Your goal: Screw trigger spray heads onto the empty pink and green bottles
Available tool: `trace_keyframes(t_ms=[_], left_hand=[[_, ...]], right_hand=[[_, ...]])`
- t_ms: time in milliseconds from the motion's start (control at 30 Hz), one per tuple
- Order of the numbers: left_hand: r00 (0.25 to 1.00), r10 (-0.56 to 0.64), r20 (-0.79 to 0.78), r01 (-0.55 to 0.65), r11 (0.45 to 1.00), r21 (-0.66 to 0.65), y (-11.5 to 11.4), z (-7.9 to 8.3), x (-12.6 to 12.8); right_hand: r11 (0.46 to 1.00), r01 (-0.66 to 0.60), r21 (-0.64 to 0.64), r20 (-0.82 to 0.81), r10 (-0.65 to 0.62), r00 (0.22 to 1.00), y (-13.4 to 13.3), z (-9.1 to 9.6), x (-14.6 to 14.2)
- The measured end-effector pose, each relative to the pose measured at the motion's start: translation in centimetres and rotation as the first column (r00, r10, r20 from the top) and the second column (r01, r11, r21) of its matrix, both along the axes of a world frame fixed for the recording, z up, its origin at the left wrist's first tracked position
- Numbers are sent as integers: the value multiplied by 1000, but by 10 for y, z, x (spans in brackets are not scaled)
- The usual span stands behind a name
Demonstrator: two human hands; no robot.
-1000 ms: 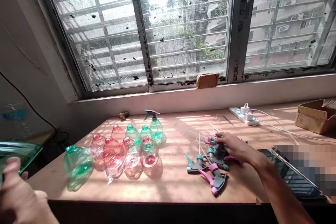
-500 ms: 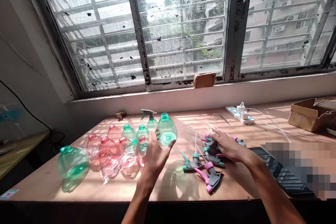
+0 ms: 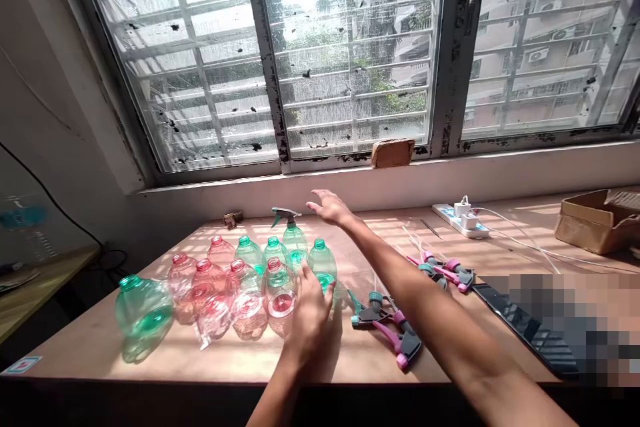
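Note:
My left hand (image 3: pixel 311 307) is curled around the near left side of a clear green bottle (image 3: pixel 323 259), which has no spray head and stands upright on the table. My right hand (image 3: pixel 330 207) is stretched out with its fingers apart, holding nothing. It is just right of and above the grey and green trigger head (image 3: pixel 287 215) on another green bottle (image 3: pixel 295 240). Several open-necked pink bottles (image 3: pixel 249 300) and green bottles crowd to the left, one large green bottle (image 3: pixel 143 317) at the outer end. Under my right forearm lie several loose trigger sprayers (image 3: pixel 399 342), partly hidden.
A dark tablet (image 3: pixel 530 333) lies at the right, beside a blurred patch. Behind it are a white power strip (image 3: pixel 460 221) with plugs and cables, and a cardboard box (image 3: pixel 597 223). The window sill (image 3: pixel 225 183) bounds the back of the wooden table (image 3: pixel 75 353).
My right hand has left the trigger sprayers and reached left and far back, fingers extended. The green bottle in my left hand has come down onto the table, beside the bottle with the trigger head.

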State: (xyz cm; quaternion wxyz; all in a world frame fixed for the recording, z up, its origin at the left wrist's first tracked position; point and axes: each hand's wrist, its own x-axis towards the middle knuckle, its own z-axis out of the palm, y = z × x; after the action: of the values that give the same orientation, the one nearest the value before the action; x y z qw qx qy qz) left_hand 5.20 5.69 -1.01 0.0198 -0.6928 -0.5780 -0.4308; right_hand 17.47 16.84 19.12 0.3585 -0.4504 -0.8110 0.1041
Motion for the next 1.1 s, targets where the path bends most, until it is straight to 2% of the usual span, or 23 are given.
trace_keyframes(t_ms=[100, 200, 300, 367, 467, 567, 633, 700, 733, 800, 833, 867, 933, 1000, 1033, 1100], left_hand=[[999, 5, -40, -3, 999, 47, -4, 0, 4], [991, -68, -119, 79, 993, 92, -12, 12, 6], [971, -152, -184, 173, 980, 99, -18, 30, 9], [951, -221, -215, 242, 967, 75, -20, 40, 12], [899, -365, -243, 375, 927, -3, -21, 44, 16], [892, -411, -187, 411, 911, -38, -23, 39, 18], [900, -418, -124, 415, 908, -49, -27, 42, 18], [897, -439, -52, 437, 898, -54, -35, 54, 18], [894, -448, -15, 447, 894, -42, -41, 62, 18], [884, -464, 49, 464, 886, 15, -55, 81, 19], [872, -485, 63, 483, 874, 55, -63, 89, 20], [856, -515, 39, 509, 854, 105, -71, 97, 21], [838, -535, -106, 541, 793, 279, -84, 107, 23], [847, -447, -288, 532, 711, 459, -94, 112, 26], [846, -392, -362, 531, 684, 501, -97, 114, 28], [826, -350, -442, 548, 684, 482, -100, 115, 29]], right_hand=[[995, -88, -44, 58, 91, 994, 12, 12, -46], [987, -119, -110, 94, 129, 987, 5, 13, -78], [984, -86, -155, 77, 98, 992, -7, 14, -91], [986, -51, -161, 32, 57, 998, -12, 20, -85], [990, -6, -139, -84, -5, 996, -19, 35, -52], [995, 9, -98, -267, -35, 963, -43, 40, 11], [997, 3, -81, -418, -37, 907, -75, 31, 61], [997, -9, -73, -545, -32, 838, -114, 10, 111], [997, -10, -74, -626, -39, 779, -134, -3, 133], [982, -96, -163, -846, -89, 526, -167, -30, 168], [973, -96, -210, -872, -142, 469, -178, -41, 180], [963, -130, -238, -880, -157, 448, -185, -50, 187], [947, -168, -275, -885, -181, 428, -189, -61, 189], [937, -193, -290, -885, -186, 427, -184, -64, 178], [934, -199, -297, -881, -188, 435, -181, -65, 170], [920, -228, -318, -860, -179, 478, -177, -65, 155]])
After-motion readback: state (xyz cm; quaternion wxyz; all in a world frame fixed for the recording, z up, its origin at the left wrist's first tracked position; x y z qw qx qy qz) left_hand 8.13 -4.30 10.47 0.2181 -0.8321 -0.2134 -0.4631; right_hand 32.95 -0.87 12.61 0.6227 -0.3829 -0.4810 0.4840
